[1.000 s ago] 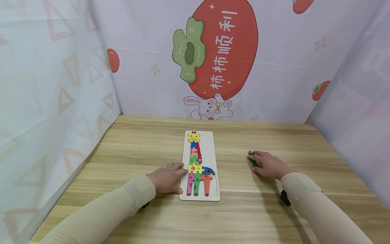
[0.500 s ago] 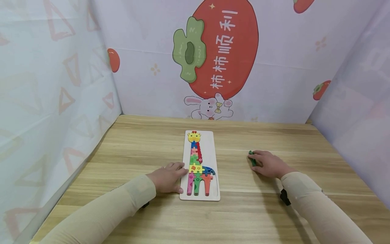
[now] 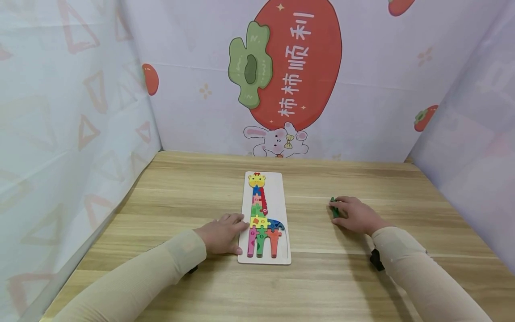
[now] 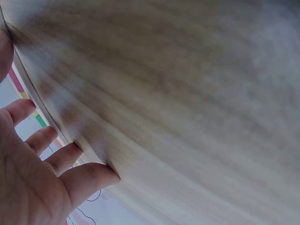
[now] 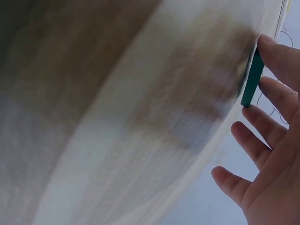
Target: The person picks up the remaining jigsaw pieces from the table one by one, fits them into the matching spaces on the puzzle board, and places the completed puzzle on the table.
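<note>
A giraffe puzzle board lies flat on the table, mostly filled with coloured, numbered pieces and showing a bare slot at its lower right. My left hand rests at the board's left edge, its fingertips and thumb touching the rim, fingers relaxed. In the left wrist view the fingers of that hand reach down to the tabletop and board edge. Over to the right, my right hand pinches a slim green puzzle piece between thumb and fingers, close over the table. That piece appears edge-on in the right wrist view, the other fingers spread.
The wooden table extends around the board and both hands. A white cloth wall printed with a persimmon and a rabbit closes off the back. Patterned cloths stand along the left and right sides.
The right hand shifts very slightly, and the green puzzle piece in its fingers moves a little with it. The left hand and the board keep their places.
</note>
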Motion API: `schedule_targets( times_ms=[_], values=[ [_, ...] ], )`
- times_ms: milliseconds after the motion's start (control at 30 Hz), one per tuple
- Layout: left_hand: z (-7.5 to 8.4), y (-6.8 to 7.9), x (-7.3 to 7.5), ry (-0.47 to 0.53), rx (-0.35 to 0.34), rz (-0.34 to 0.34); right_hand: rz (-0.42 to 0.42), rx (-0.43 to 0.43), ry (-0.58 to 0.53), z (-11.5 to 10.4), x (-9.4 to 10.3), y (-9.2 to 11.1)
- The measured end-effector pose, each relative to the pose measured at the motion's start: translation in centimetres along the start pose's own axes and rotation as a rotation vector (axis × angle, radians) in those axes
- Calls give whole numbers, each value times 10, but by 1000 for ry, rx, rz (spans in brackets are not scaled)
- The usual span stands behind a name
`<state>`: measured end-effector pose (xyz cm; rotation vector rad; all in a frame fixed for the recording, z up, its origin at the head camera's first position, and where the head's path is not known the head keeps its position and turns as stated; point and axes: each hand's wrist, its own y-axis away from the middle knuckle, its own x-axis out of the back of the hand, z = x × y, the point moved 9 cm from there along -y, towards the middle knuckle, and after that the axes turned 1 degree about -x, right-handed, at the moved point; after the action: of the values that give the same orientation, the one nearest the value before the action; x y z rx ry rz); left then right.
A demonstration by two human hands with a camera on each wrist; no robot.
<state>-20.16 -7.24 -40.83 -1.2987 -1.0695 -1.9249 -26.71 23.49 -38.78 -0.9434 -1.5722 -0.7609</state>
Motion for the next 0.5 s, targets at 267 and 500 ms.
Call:
schedule_targets(
  times_ms=[267,500],
  values=[
    [1,1,2,4,-3,-3,0,-9,5,0,1,1],
    [1,1,1,3,1,-5,30,-23,-10,-7,9,-1]
  ],
)
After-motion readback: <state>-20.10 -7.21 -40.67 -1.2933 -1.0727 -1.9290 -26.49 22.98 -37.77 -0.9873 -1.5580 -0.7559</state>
